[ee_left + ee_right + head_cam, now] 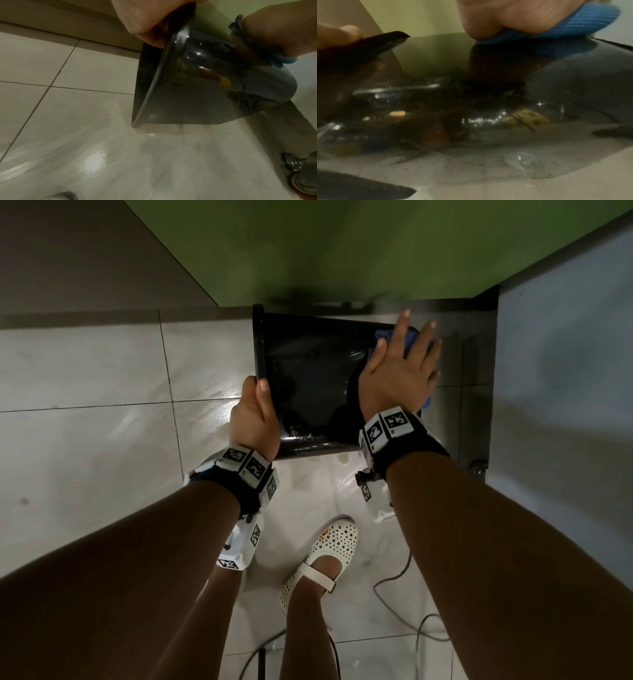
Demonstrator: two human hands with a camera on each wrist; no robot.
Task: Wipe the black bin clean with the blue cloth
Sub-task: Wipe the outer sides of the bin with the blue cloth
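Note:
The glossy black bin (pixel 308 371) lies on its side on the wet tiled floor, rim to the left and base to the right. My left hand (pixel 255 416) grips the rim at its near edge, thumb on the outer wall. My right hand (pixel 400 364) lies flat with fingers spread on the upper side near the base and presses the blue cloth (pixel 383 334) against it. The left wrist view shows the bin (pixel 188 94) tilted, rim edge on the floor, left hand (pixel 145 20) on the rim. In the right wrist view the palm (pixel 522 16) sits on the cloth (pixel 573 31) over the bin (pixel 488 108).
A green wall (pixel 342 251) stands just behind the bin and a pale grey panel (pixel 565 371) to its right. My white perforated shoe (pixel 322 556) and several cables (pixel 394 604) are on the tiles below. A metal fitting (pixel 295 165) sits on the floor by the right wall.

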